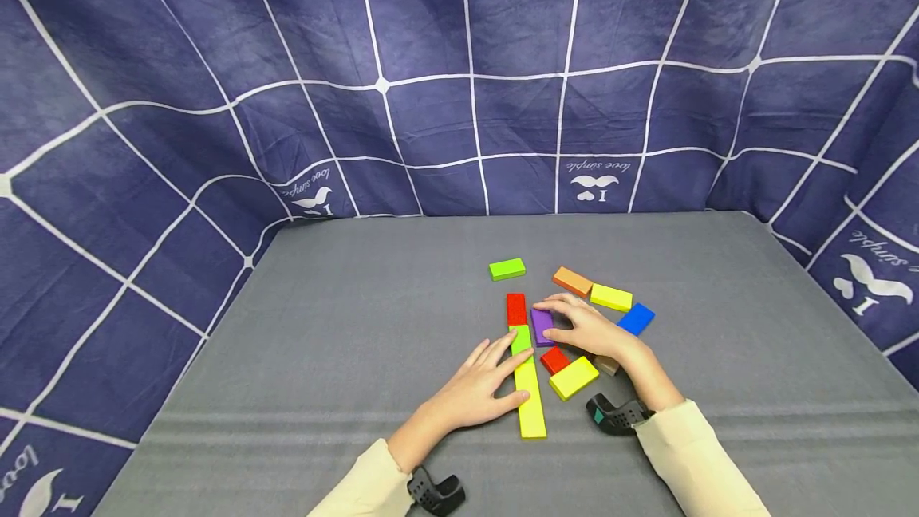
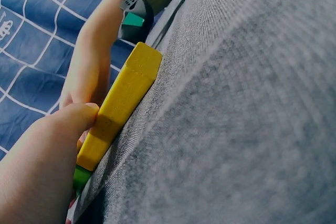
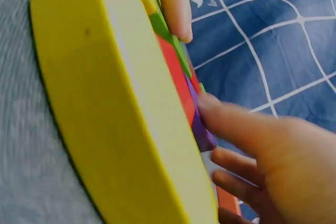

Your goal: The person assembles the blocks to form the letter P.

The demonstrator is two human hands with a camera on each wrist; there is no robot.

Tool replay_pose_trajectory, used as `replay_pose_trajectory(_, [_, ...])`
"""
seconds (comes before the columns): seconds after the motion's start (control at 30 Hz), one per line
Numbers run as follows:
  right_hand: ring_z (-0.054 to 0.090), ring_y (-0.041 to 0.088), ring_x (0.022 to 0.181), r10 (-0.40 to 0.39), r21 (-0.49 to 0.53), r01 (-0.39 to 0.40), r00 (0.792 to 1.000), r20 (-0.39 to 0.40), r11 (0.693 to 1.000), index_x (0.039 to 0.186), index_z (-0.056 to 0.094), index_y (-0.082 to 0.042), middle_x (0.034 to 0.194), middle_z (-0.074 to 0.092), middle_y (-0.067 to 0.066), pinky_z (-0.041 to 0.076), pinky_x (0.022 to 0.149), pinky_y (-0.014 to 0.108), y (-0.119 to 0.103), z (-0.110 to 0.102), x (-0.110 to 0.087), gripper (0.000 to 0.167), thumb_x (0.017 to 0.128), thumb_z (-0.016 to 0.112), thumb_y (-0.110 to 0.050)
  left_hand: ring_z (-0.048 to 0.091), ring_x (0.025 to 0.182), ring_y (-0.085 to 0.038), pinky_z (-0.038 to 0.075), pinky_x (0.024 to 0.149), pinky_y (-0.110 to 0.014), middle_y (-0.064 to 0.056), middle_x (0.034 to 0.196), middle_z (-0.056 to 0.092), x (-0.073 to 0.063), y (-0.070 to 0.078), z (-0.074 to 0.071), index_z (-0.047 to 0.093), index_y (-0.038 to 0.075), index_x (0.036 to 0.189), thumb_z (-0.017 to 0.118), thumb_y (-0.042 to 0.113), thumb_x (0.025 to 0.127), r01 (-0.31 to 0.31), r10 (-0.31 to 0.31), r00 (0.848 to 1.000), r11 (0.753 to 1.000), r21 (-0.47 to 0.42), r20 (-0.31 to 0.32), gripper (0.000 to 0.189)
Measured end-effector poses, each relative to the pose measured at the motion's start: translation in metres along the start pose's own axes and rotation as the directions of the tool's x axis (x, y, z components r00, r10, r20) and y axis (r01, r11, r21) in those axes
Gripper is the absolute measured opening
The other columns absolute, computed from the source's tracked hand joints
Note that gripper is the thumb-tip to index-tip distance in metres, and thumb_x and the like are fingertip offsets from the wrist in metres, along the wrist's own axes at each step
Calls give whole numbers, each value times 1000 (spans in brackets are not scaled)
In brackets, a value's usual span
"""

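A straight row of blocks lies flat on the table: a red block (image 1: 516, 309) at the far end, a green block (image 1: 521, 337) behind it, then a yellow length (image 1: 531, 413) at the near end. My left hand (image 1: 470, 391) rests along the row, fingertips on the green part and thumb against the yellow side (image 2: 118, 111). Just right of the row, my right hand (image 1: 592, 331) pinches a purple block (image 1: 542, 327) between thumb and fingers. In the right wrist view the purple block (image 3: 202, 135) shows under the thumb, partly hidden by a large yellow block (image 3: 121, 108).
Around my right hand lie a red block (image 1: 554, 360), a yellow block (image 1: 574, 378), a partly covered brown block (image 1: 607, 365), a blue block (image 1: 636, 318), another yellow block (image 1: 611, 297) and an orange block (image 1: 573, 281). A green block (image 1: 506, 269) lies farther back. Blue gridded cloth (image 1: 431, 118) surrounds the grey table.
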State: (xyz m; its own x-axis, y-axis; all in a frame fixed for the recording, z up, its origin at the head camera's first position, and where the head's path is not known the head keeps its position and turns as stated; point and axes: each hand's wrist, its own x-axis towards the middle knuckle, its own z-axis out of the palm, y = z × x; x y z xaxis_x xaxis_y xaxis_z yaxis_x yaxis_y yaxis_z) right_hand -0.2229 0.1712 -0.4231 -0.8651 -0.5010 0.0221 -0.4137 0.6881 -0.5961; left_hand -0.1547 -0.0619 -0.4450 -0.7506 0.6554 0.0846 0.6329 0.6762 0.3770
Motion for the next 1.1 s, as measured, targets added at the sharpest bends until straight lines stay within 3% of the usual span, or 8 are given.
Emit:
replay_pose_trajectory(0.23, [43,37,120,73,-92,-92,979,-189,992,120,59,-13,128,48,18,36,97,57,2,4,12,34,87,60,-23,22,139,-16,15,115,-41,-3,153,16,-1,-2,-1,30,27,142,37,52,92,3,-2,1000,1000,7,-8,57])
replay_pose_trajectory(0.4, [50,35,113,54,-199,-93,980,-192,976,120,60,-10,120,55,17,40,94,53,-4,-2,27,34,87,60,-18,21,139,-16,14,115,-40,-2,153,16,-1,-3,-1,30,28,142,37,52,92,-1,1,1000,1000,11,-11,57])
replay_pose_trajectory(0.57, [52,34,111,43,-299,-82,990,-137,951,123,58,-8,117,56,16,40,94,52,-10,-12,43,36,88,58,-16,20,140,-15,14,115,-40,-2,153,15,0,-2,-1,30,28,142,38,51,92,-4,4,1000,1000,9,-14,57])
replay_pose_trajectory(0.77, [49,36,114,133,-351,-163,985,-106,922,124,57,-9,124,53,17,39,92,57,-15,-18,54,36,88,57,-16,20,140,-15,15,114,-40,-2,153,15,1,-2,1,30,28,142,37,52,92,-16,16,1000,1000,10,-16,57])
replay_pose_trajectory(0.87, [49,36,113,190,-407,-228,973,-131,884,121,59,-8,123,52,17,39,91,55,-19,-20,57,34,87,58,-16,20,140,-15,15,114,-40,-2,153,15,2,-2,3,29,28,142,36,53,92,-18,18,1000,1000,23,-19,57])
replay_pose_trajectory(1.0, [50,35,109,266,-448,-339,939,-218,827,115,61,-5,119,54,17,35,91,52,-26,-19,62,31,87,56,-18,21,139,-16,16,114,-40,-3,153,16,2,-2,3,30,28,142,35,53,92,-19,20,1000,999,32,-21,57])
replay_pose_trajectory(1.03, [50,34,108,265,-448,-349,934,-241,823,115,61,-5,118,54,17,35,90,52,-27,-17,65,31,87,55,-18,21,139,-16,16,114,-40,-3,153,16,1,-2,3,30,28,142,36,53,92,-18,19,1000,999,29,-20,57])
replay_pose_trajectory(1.1, [49,34,109,222,-434,-317,941,-257,843,118,59,-6,119,54,16,34,90,50,-29,-11,70,34,88,55,-21,21,139,-16,15,114,-40,-2,153,16,1,-2,3,31,28,142,37,52,92,-14,14,1000,1000,23,-17,57])
